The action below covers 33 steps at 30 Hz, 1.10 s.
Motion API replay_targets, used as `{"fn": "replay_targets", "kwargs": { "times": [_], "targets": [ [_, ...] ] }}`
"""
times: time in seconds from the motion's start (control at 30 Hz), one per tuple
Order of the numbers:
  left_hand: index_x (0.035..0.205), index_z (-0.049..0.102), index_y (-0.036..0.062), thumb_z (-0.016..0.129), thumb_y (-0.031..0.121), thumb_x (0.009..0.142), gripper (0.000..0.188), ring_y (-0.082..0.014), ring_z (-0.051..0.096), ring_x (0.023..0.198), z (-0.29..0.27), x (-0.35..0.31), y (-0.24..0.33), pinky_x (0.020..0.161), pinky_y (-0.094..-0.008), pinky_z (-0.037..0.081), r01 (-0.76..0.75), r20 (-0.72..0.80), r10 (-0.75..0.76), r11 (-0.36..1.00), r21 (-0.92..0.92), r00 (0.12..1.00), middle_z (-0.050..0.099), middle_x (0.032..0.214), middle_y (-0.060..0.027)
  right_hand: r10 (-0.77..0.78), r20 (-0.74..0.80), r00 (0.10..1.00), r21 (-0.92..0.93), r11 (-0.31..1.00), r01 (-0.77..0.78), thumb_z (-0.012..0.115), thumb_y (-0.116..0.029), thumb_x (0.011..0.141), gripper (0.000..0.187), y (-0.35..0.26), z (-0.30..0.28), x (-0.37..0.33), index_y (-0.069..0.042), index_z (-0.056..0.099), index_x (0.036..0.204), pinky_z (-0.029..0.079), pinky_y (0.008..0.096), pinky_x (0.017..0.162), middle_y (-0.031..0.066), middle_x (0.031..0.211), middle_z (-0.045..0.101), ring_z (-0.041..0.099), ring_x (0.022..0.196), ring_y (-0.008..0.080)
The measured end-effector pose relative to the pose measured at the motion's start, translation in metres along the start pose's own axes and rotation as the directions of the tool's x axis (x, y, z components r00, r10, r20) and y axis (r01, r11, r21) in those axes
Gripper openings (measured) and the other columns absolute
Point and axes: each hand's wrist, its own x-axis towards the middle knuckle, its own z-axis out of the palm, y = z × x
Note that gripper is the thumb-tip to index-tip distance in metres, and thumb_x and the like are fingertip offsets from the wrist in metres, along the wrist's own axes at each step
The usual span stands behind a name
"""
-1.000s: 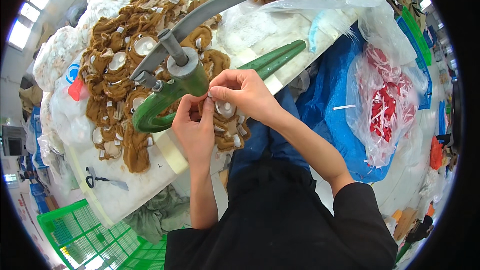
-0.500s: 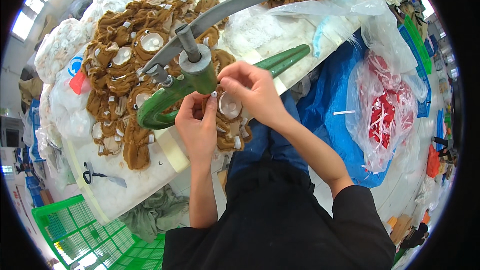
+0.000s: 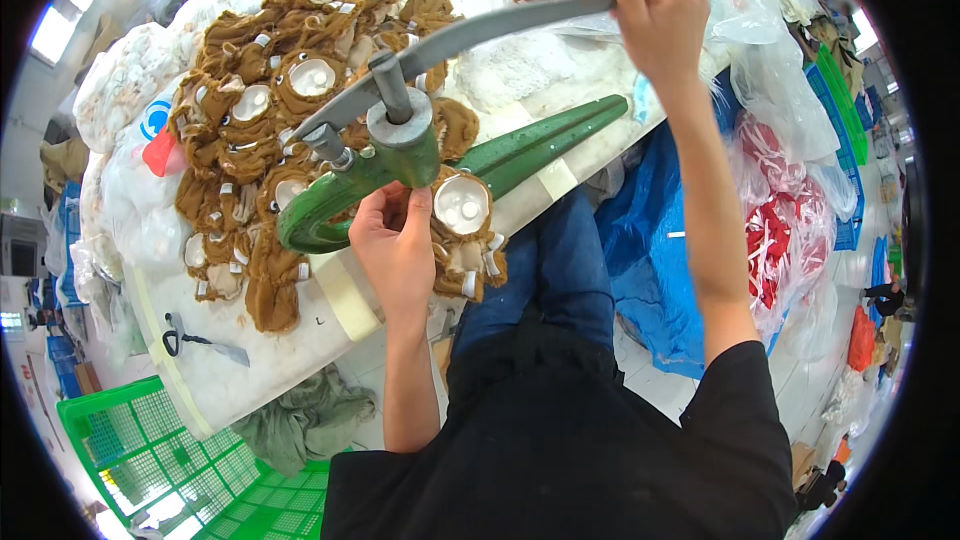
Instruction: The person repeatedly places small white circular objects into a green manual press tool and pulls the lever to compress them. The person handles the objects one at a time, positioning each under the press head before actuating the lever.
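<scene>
right hand (image 3: 664,22), outstretched, has its grip clamped round a grey lever (image 3: 502,33); left hand (image 3: 396,238) pinches a brown plush piece (image 3: 460,241).

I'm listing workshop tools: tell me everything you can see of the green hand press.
The hand press stands on the table and looks like painted metal: a curved green frame, a long tapering foot, and a round collar whose grey top holds a grey pin. A long curved grey lever runs past it. The right hand grips the lever near its far end; the left hand is at the collar's underside, contact unclear.
</scene>
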Motion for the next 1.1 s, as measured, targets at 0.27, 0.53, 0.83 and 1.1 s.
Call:
{"fn": "replay_targets", "kwargs": {
  "times": [0.27,0.53,0.83,1.1],
  "targets": [
    [0.101,0.068,-0.0079,0.071,0.006,0.096,0.015,-0.0060,0.056,0.075,-0.004,0.000,-0.003,0.067,-0.0231,0.044,-0.015,0.002,0.015,0.999,0.047,1.000,0.065,0.085,-0.0012,0.077,-0.109,0.991,0.059,0.996,-0.071,0.059,-0.018,0.099,0.049,-0.016,0.022,-0.037,-0.010,0.050,0.052,0.038,0.0319,0.067,0.0004,0.050,0.047,0.044,0.050,0.0199],
    [0.101,0.067,-0.0097,0.067,0.006,0.098,0.015,-0.0032,0.048,0.070,-0.005,-0.001,-0.004,0.061,-0.0222,0.038,-0.008,0.006,0.007,0.998,0.055,1.000,0.061,0.081,0.0024,0.125,-0.128,0.984,0.062,0.991,-0.118,0.059,-0.015,0.097,0.047,-0.020,0.021,-0.044,-0.009,0.049,0.052,0.039,0.0330,0.067,0.0009,0.050,0.047,0.043,0.050,0.0203],
    [0.095,0.065,-0.0079,0.066,0.007,0.098,0.015,-0.0030,0.044,0.069,-0.002,0.005,-0.005,0.059,-0.0234,0.034,-0.102,0.023,0.100,0.993,0.067,0.995,0.056,0.078,0.0037,0.204,-0.136,0.969,0.163,0.970,-0.181,0.055,-0.011,0.095,0.040,-0.033,0.043,-0.079,-0.009,0.050,0.055,0.036,0.0377,0.060,0.0056,0.054,0.050,0.049,0.053,0.0264],
    [0.092,0.064,-0.0027,0.072,0.014,0.095,0.019,-0.0044,0.040,0.068,-0.003,-0.001,-0.001,0.059,-0.0240,0.031,-0.117,0.069,0.111,0.989,0.094,0.991,0.052,0.075,0.0057,0.237,-0.068,0.969,0.141,0.964,-0.225,0.056,-0.015,0.097,0.041,-0.037,0.036,-0.077,-0.011,0.054,0.056,0.037,0.0370,0.066,0.0032,0.055,0.050,0.050,0.055,0.0236]
  ]
}}
